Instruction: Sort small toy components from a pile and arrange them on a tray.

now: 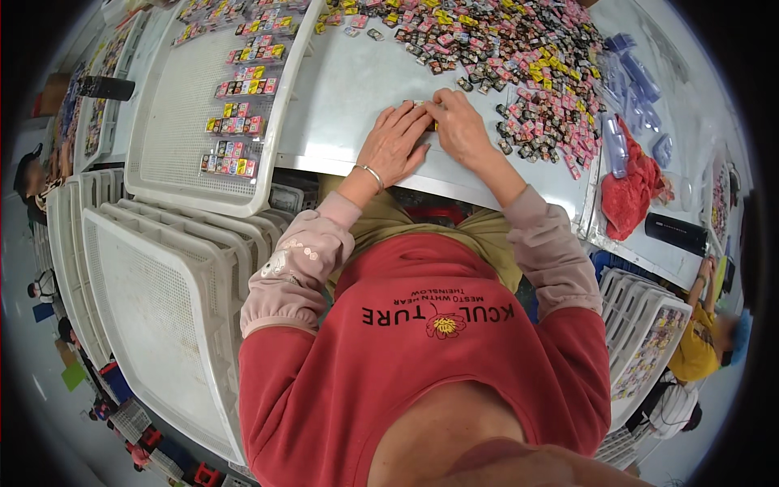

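Both hands meet over the metal worktop [341, 122], close to its front edge. My left hand [392, 148], with a bracelet at the wrist, has its fingers together and bent over something small, the thumb held apart. My right hand [464, 130] is closed in a pinch against the left fingertips. Only a sliver of yellow shows between the hands; the rest of what they hold is hidden. Right of my right hand spreads a big heap of small printed blocks [535, 122] in pink, black, yellow and white.
At the left, a white mesh tray [182, 122] holds clear packs of blocks [231, 158] in a column. Stacked white trays [154, 308] stand beside my left arm. On the right lie clear plastic cases [637, 81], a red cloth [626, 191] and a black box [676, 234]. People work farther off.
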Tool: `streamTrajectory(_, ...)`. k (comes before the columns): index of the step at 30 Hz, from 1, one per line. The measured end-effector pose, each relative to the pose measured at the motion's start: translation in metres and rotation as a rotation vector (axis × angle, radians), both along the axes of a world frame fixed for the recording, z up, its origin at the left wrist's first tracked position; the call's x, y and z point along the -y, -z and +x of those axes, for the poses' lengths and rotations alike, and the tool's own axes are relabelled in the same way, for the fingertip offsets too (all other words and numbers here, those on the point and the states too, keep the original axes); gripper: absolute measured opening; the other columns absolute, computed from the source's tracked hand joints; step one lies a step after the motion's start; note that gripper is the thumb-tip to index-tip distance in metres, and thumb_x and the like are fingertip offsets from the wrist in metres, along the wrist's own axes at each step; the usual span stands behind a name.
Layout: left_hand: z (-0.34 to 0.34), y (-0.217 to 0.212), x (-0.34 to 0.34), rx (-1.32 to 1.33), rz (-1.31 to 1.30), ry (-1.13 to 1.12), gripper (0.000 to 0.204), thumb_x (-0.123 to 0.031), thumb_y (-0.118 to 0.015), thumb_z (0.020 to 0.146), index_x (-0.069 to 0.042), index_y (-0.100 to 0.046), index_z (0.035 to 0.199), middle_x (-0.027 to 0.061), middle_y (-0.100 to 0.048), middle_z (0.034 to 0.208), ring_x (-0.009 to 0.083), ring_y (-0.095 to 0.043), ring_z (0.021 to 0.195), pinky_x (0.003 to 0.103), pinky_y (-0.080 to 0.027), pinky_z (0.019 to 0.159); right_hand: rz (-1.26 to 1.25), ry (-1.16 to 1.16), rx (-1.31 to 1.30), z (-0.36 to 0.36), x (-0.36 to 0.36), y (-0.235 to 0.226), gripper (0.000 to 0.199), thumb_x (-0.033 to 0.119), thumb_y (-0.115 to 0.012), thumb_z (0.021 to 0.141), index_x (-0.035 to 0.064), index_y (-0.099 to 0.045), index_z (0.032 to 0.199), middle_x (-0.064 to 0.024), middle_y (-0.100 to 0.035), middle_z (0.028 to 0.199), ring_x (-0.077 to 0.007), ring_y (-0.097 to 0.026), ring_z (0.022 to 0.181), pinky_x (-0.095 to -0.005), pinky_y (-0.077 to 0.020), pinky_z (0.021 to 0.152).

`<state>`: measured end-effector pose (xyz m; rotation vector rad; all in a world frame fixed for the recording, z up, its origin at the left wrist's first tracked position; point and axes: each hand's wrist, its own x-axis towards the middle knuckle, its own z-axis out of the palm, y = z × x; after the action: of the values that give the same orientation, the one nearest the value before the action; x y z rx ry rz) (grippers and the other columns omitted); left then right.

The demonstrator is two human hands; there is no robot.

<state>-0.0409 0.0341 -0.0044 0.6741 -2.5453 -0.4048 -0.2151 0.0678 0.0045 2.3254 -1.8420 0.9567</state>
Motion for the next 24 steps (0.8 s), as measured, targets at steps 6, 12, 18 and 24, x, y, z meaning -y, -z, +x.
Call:
streamTrajectory(6, 0.000, 0.008, 0.006, -0.038, 0.029, 0.050, 0.039, -0.020, -0.054, 0.087, -0.006, -0.054, 0.124, 0.0110, -0.049, 0.133, 0.0289, -0.040, 0.127, 0.046, -0.026, 0.107, 0.291, -0.013, 0.864, -0.056, 0.018, 0.006, 0.034, -0.001, -0.049, 0.083, -0.0001, -0.060, 0.115, -0.0070, -0.062, 0.097, -0.0173, -0.059, 0.091, -0.0288, -0.0474, 0.082)
streamTrajectory(12, 0.022, -0.001, 0.036, -0.447, 0.518, -0.273, 0.032, -0.019, -0.044, 0.094, -0.001, -0.059, 0.116, 0.0154, -0.063, 0.110, 0.0258, -0.060, 0.101, 0.039, -0.042, 0.092, 0.710, 0.192, 0.837, -0.070, -0.024, -0.013, 0.031, 0.011, -0.055, 0.089, -0.0030, -0.058, 0.116, -0.0091, -0.064, 0.091, -0.0128, -0.065, 0.069, -0.0244, -0.0532, 0.061)
streamTrajectory(18, 0.030, 0.005, 0.040, -0.176, 0.644, -0.499, 0.028, -0.017, -0.055, 0.088, 0.001, -0.061, 0.108, 0.0099, -0.067, 0.079, 0.0118, -0.062, 0.059, 0.026, -0.049, 0.055, 0.636, 0.243, 0.827, -0.036, -0.025, -0.006, 0.025, 0.013, -0.058, 0.087, -0.0054, -0.060, 0.104, -0.0098, -0.064, 0.076, -0.0164, -0.067, 0.059, -0.0250, -0.0520, 0.049)
streamTrajectory(24, 0.024, 0.001, 0.056, -0.140, 0.773, -0.548, 0.027, -0.012, -0.064, 0.078, -0.003, -0.064, 0.103, 0.0080, -0.066, 0.070, 0.0154, -0.064, 0.062, 0.029, -0.052, 0.063, 0.581, 0.249, 0.868, -0.035, -0.019, -0.001, 0.015, 0.012, -0.058, 0.086, -0.0029, -0.059, 0.091, -0.0087, -0.063, 0.068, -0.0158, -0.063, 0.052, -0.0267, -0.0453, 0.043)
